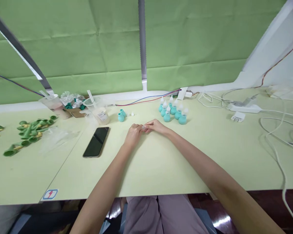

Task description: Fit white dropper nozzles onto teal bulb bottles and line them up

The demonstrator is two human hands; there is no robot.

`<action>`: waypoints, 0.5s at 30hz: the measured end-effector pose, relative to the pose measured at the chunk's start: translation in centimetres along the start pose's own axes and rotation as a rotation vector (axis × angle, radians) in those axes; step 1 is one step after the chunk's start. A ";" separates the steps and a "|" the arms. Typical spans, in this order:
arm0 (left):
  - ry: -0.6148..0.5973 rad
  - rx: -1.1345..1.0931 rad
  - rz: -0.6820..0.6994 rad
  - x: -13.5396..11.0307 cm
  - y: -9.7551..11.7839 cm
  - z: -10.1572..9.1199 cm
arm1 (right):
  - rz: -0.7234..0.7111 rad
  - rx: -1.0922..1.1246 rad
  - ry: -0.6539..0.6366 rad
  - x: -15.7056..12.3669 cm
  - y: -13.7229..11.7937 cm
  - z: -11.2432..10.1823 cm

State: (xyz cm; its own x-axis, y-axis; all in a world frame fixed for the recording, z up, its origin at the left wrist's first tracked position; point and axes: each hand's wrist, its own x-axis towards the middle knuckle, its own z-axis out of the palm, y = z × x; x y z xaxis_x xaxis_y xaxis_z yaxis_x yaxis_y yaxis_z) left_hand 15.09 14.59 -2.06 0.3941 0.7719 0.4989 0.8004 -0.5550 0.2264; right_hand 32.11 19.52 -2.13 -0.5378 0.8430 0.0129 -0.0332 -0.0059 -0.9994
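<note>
My left hand (133, 134) and my right hand (155, 126) meet over the middle of the table, fingers closed in a pinch. Between their fingertips is a small translucent piece (144, 127), its exact shape mostly covered. Beyond and to the right stand several turquoise squeeze bulbs (182, 120) topped with whitish pointed nozzles. Left of them, past my left hand, are two turquoise bulbs (121, 117) with open necks and no nozzles. Beside these lie small white pieces (132, 113).
A black phone (96, 142) lies left of my hands. Behind it are a lidded drink cup (101, 114) and another cup (55, 105). Green curved parts (33, 130) and a clear plastic bag (58, 136) are far left. White cables and a power strip (244, 108) spread over the right.
</note>
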 end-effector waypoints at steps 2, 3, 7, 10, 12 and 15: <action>-0.011 -0.042 -0.027 0.2 0.0 -0.1 | 0.013 0.024 0.018 0.1 0.2 0.2; -0.004 -0.062 -0.049 0.3 -0.1 -0.3 | 0.013 0.033 0.040 0.1 0.3 0.3; 0.147 -0.112 -0.203 0.2 -1.1 -1.1 | -0.014 0.092 0.144 0.0 0.2 0.3; 0.347 -0.115 -0.385 0.2 -3.1 -1.5 | -0.039 0.183 0.189 -0.2 0.2 -0.1; 0.409 -0.142 -0.500 0.3 -4.7 -1.5 | -0.059 0.232 0.181 -0.1 0.2 -0.4; 0.399 -0.220 -0.669 1.1 -6.3 -1.7 | -0.076 0.283 0.161 0.1 0.1 -0.7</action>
State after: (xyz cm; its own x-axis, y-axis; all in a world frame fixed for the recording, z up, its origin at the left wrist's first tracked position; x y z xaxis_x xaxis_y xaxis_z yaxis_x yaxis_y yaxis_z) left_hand 9.70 18.43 -1.45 -0.3610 0.8162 0.4511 0.6857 -0.0955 0.7216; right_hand 32.64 20.01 -2.24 -0.3858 0.9207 0.0594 -0.3130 -0.0701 -0.9472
